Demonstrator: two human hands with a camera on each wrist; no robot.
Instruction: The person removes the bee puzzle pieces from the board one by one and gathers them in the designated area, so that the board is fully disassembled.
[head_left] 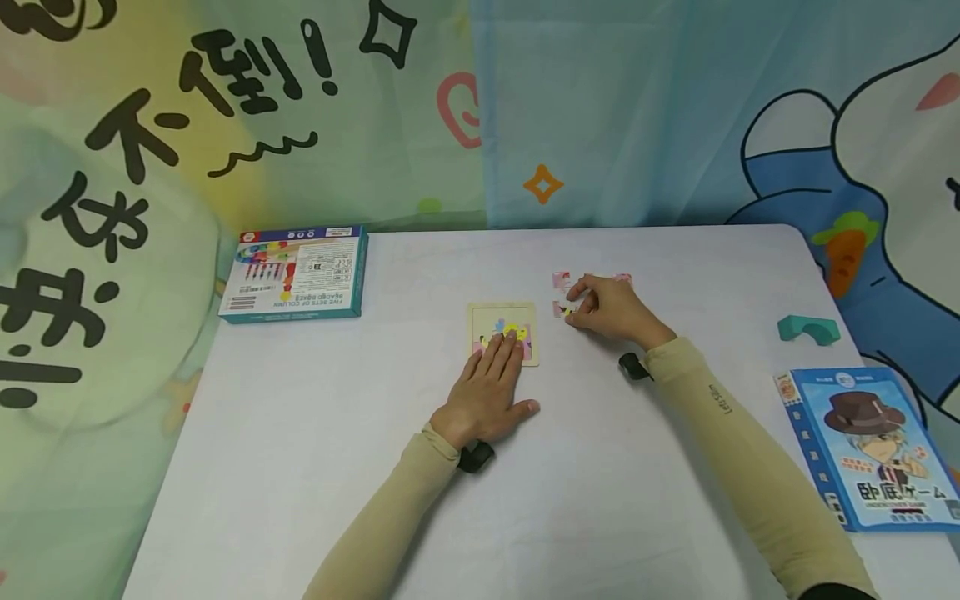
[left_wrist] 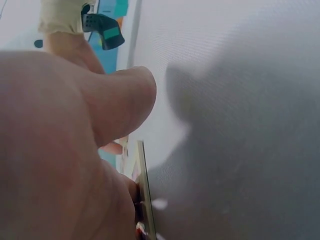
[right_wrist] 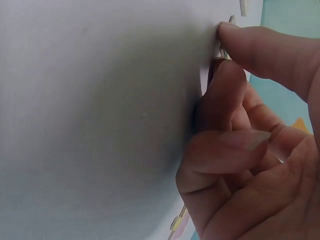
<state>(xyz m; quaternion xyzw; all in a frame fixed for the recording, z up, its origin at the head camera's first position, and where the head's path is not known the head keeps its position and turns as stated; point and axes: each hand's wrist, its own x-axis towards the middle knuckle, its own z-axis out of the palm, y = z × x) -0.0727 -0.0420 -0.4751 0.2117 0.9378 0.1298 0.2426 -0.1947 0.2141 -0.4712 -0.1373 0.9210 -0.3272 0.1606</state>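
A small square puzzle board [head_left: 503, 311] with a pale yellow frame lies mid-table, with colourful picture pieces [head_left: 522, 333] in its lower part. My left hand [head_left: 487, 392] rests over its lower edge, fingers straight and thumb spread to the side. The fingertips cover some of the picture. To the right, my right hand [head_left: 611, 308] is at a group of loose puzzle pieces, thumb and forefinger bent about a small piece [head_left: 559, 309]. Whether they pinch it is unclear. Further pink pieces [head_left: 561, 280] lie just behind, and another piece [head_left: 622, 277] is partly hidden by the hand.
A flat game box [head_left: 296, 275] lies at the back left of the white table [head_left: 300, 433]. On the right are a green arch-shaped block [head_left: 808, 330] and a blue boxed game [head_left: 870, 450] with a cartoon figure. A printed curtain [head_left: 600, 108] hangs behind the table.
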